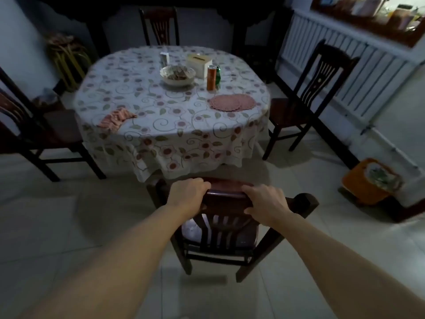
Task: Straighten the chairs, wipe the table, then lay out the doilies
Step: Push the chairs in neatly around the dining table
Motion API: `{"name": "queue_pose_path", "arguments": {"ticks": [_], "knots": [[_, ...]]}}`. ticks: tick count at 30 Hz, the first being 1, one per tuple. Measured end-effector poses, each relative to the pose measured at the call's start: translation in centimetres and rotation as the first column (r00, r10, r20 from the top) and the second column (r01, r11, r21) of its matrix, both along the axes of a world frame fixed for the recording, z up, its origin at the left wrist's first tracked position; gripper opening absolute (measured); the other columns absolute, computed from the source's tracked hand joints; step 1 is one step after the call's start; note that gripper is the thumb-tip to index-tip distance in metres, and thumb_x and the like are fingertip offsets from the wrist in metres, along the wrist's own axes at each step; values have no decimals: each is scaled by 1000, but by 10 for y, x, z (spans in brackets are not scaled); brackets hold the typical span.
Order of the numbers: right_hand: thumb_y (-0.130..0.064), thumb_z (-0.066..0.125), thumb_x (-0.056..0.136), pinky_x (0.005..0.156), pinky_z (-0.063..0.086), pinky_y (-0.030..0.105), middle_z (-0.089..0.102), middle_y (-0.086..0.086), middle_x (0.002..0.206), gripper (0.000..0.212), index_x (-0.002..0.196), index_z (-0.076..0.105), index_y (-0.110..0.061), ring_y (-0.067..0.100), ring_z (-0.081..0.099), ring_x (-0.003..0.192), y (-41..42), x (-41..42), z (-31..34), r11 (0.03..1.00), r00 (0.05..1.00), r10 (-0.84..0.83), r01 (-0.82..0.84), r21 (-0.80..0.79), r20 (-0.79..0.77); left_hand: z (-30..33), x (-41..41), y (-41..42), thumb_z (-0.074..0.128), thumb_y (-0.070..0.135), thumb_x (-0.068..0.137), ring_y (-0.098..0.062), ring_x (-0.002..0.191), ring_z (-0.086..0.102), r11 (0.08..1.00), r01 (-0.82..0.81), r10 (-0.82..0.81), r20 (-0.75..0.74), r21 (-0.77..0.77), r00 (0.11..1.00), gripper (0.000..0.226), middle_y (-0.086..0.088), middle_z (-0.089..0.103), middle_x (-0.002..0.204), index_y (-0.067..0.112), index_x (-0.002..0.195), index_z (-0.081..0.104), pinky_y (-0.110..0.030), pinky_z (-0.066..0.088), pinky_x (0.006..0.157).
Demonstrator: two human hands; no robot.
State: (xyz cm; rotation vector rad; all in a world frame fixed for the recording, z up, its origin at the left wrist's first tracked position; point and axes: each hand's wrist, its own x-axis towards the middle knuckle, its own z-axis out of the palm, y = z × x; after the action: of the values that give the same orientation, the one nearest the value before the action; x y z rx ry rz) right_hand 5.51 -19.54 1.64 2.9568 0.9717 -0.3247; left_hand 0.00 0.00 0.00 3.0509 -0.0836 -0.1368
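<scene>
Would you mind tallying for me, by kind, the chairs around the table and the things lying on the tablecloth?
Chairs: 4, near, left, far, right
Doily stack: 1
Striped cloth: 1
Bowl: 1
Tissue box: 1
Cans: 2, orange, green
Small carton: 1
Total: 11

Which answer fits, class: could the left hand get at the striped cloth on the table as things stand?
Probably not yet. The left hand grips the near chair, which stands between the person and the table; the striped cloth itself lies uncovered.

The left chair [34, 125] is cut off by the frame edge.
</scene>
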Motion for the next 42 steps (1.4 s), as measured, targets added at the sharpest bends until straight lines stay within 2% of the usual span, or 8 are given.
{"name": "queue_pose_path", "arguments": {"ticks": [4,9,18,26,29,34,37,42], "knots": [[-33,67,83,69,38,31,65,-3,103,39,119,50,-32,24,61,97,11,35,11,999,998,-25,24,34,54,13,34,15,66,32,80,-20,98,57,1000,1,-2,82,11,997,31,2,58,105,21,107,56,-29,38,65],[-34,70,79,75,42,34,65,-2,104,41,118,55,-31,24,60,100,58,88,34,998,994,-15,9,57,108,32,91,68,70,33,76,-19,105,55,1000,14,-14,94,-1,995,35,4,57,107,24,106,55,-32,44,71],[-39,72,79,77,46,34,63,2,113,53,127,53,-26,26,60,104,148,177,58,994,991,97,-91,-65,93,42,159,149,69,39,79,-19,112,53,998,-62,61,109,6,992,47,3,56,118,22,119,51,-33,43,75],[-34,71,82,57,36,31,47,0,78,35,108,54,-18,23,51,72,216,250,44,958,957,275,-264,-114,97,29,197,197,69,41,78,-18,99,52,975,-223,215,168,26,962,39,3,58,105,20,107,54,-29,26,61],[-34,69,84,57,33,30,51,1,79,33,108,53,-17,23,49,69,230,275,31,946,938,318,-306,-106,134,16,215,207,75,40,71,-19,90,56,970,-243,228,248,30,942,39,2,60,95,18,98,58,-28,25,56],[-33,64,88,61,34,31,61,4,92,32,112,50,-17,25,52,73,247,308,5,935,918,355,-347,-74,174,-2,246,223,92,39,30,-18,56,55,962,-244,209,241,125,948,55,3,57,61,19,68,58,-22,26,40],[-30,62,89,61,32,30,63,3,93,27,108,51,-15,22,44,68,250,320,-15,929,910,368,-367,-41,190,-18,256,226,92,36,29,-18,55,55,961,-242,204,246,135,948,54,3,57,60,18,67,58,-24,26,42],[-29,71,82,57,29,28,65,2,82,26,97,56,-15,23,58,65,248,327,-31,914,892,398,-406,-8,216,-34,265,230,91,35,33,-20,59,56,961,-233,188,263,150,946,52,2,57,63,18,69,56,-27,30,43]]}}
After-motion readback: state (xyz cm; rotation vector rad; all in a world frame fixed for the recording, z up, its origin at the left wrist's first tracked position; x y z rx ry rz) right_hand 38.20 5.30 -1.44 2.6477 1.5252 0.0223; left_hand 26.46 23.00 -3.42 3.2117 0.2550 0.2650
